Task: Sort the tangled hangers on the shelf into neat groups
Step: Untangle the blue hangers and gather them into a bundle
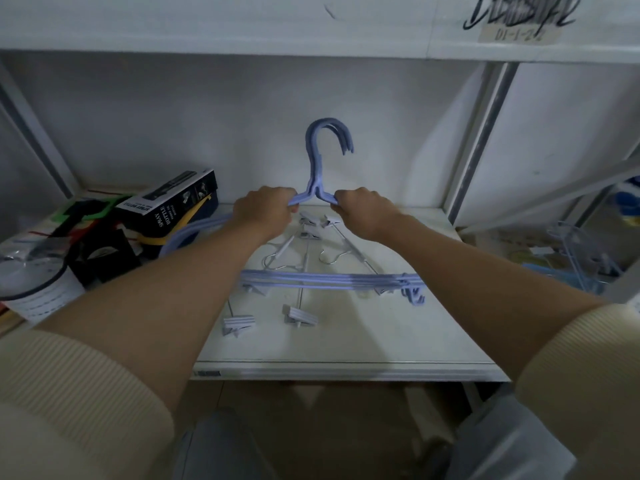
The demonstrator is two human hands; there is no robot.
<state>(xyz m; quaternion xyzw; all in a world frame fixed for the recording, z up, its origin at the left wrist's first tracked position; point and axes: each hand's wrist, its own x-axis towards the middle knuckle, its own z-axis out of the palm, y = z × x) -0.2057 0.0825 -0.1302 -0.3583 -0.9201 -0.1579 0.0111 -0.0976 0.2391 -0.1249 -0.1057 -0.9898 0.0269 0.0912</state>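
Observation:
A bundle of several light blue hangers (320, 157) is held together above the white shelf (346, 355), hooks pointing up toward the back wall. My left hand (265, 211) grips the left shoulder of the bundle just beside the neck. My right hand (363, 211) grips the right shoulder. The bundle's bottom bars (329, 280) run across between my forearms. Under them on the shelf lie metal clip hangers (301, 265) with grey clips, overlapping each other.
A black spray-bottle box (173, 202) leans at the left by green and red items and a white container (38, 289). A shelf post (481, 140) stands at the right, with blue wire items (581, 258) beyond it. An upper shelf runs overhead.

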